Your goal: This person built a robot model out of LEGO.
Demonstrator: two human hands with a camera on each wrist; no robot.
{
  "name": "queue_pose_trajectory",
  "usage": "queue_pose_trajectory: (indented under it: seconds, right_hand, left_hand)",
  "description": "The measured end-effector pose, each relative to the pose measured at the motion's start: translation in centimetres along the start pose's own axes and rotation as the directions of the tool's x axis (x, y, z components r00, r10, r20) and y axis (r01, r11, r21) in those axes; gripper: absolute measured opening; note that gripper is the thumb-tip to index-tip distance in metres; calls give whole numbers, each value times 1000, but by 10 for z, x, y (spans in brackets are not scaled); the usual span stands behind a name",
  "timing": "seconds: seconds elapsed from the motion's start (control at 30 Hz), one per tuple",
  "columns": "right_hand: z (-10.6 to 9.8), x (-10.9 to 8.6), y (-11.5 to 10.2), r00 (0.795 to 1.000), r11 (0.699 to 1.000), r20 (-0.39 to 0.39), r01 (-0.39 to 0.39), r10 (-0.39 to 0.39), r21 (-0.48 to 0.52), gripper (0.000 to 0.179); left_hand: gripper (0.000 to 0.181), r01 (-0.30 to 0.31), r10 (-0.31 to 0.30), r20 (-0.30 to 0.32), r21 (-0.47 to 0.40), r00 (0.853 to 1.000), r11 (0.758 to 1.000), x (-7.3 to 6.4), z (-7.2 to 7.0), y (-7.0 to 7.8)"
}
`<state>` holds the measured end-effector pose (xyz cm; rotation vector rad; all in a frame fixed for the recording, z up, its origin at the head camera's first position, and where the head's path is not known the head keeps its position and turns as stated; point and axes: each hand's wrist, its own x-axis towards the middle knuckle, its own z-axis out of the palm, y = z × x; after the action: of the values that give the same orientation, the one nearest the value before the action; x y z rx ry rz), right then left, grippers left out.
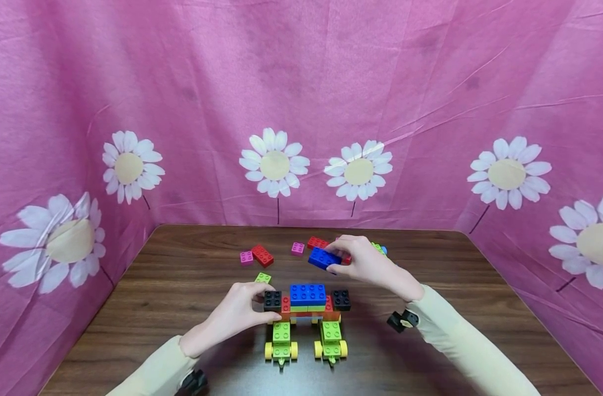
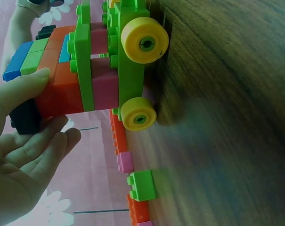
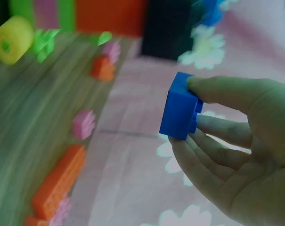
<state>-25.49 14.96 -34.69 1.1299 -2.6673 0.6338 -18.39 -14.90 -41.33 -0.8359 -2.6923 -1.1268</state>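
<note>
A toy brick vehicle [image 1: 307, 314] stands on the table, with green wheeled bases, yellow wheels, red and pink layers, a blue brick [image 1: 308, 295] on top and a black brick [image 1: 341, 300] at either end. My left hand [image 1: 237, 309] holds its left end, the thumb on the red brick [image 2: 62, 92] and the fingers on the far side, beside the black brick [image 2: 25, 115]. Raised behind the vehicle, my right hand [image 1: 365, 261] pinches a loose blue brick [image 3: 180, 107] between thumb and fingers, studs facing the palm.
Loose bricks lie toward the back of the table [image 1: 182, 286]: a red brick [image 1: 263, 256], pink bricks [image 1: 298, 248], another red brick [image 1: 317, 242] and a green brick [image 1: 263, 278]. More pieces sit partly hidden behind my right hand. A pink flowered cloth [image 1: 301, 82] hangs behind.
</note>
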Motion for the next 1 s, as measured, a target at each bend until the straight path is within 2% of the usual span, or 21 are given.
queue_pose_trajectory:
  seconds: [0.17, 0.4, 0.67, 0.87, 1.0]
  right_hand:
    - [-11, -5, -22, 996, 996, 18, 89, -90, 15, 34]
    - [-19, -8, -44, 986, 991, 96, 131, -133, 25, 34]
    - [-18, -7, -55, 970, 983, 164, 171, -181, 73, 33]
    - [-16, -6, -59, 962, 978, 177, 202, -209, 56, 33]
    - [-16, -5, -60, 957, 975, 185, 219, -224, 47, 32]
  left_hand:
    - [37, 4, -4, 1, -34, 1000, 999, -1, 0, -1]
    - [37, 9, -9, 3, -68, 1000, 998, -3, 1, -2]
    - [36, -8, 8, -7, -95, 1000, 995, -3, 1, -2]
    - [34, -32, 32, -10, -100, 999, 994, -2, 1, -2]
    - [33, -25, 25, -9, -95, 1000, 995, -1, 2, -2]
